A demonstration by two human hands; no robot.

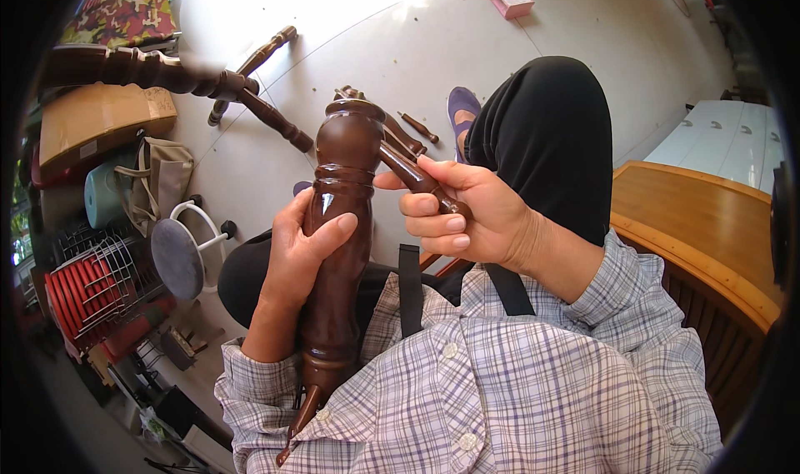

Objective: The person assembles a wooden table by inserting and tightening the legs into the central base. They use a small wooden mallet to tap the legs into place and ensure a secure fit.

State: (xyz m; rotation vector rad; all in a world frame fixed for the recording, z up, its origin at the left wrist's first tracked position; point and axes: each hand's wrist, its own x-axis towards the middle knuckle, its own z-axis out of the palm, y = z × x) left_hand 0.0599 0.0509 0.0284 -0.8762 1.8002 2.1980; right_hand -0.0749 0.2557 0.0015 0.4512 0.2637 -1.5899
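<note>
A thick, turned post of glossy dark brown wood (pixel 337 257) stands tilted in my lap, its rounded top pointing away from me. My left hand (pixel 298 253) is wrapped round its middle, thumb across the front. In my right hand (pixel 467 212) is a short turned wooden peg (pixel 414 174) of the same brown. The peg's narrow end meets the post's side just below the rounded top; whether it sits in a hole I cannot tell. Another slim brown peg (pixel 307 411) sticks out near the post's lower end, against my shirt.
On the floor ahead lie a loose peg (pixel 418 127) and more turned brown parts (pixel 404 137). A crossed wooden stand (pixel 258 87) is at the far left. Nearer left are a round grey stool (pixel 177 259), a cardboard box (pixel 104 124) and a red-and-wire rack (pixel 87 286). A wooden cabinet (pixel 692 216) stands at right.
</note>
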